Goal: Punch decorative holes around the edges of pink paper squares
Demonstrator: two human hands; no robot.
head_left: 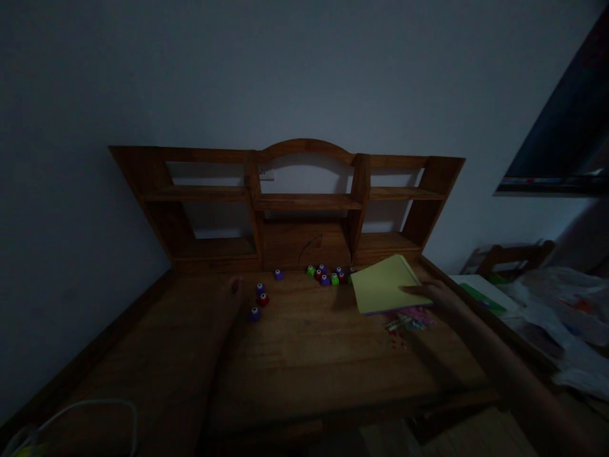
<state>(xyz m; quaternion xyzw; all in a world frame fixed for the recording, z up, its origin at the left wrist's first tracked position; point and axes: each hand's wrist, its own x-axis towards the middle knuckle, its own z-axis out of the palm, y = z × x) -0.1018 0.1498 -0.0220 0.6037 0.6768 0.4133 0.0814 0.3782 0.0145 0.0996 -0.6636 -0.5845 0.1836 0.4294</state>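
My right hand [440, 297] grips the right edge of a yellow notepad [383, 285], thumb and fingers closed on it. The notepad is tilted above the right side of the wooden desk [290, 362], over a pile of small pink and pale bits [416, 317]. My left hand [232, 293] is curled closed at the left; dim light hides anything inside it. Just right of it are a purple piece with a white top [255, 313], a red piece [263, 299] and another purple piece [260, 289]. Several similar purple, red and green pieces [324, 279] cluster at the back, partly behind the notepad.
A wooden shelf unit [307, 202] stands along the desk's back edge against the wall. One purple piece [278, 275] sits apart near it. Plastic bags [566, 304] and a chair [516, 259] are beyond the right edge. A white cable [95, 402] loops at lower left.
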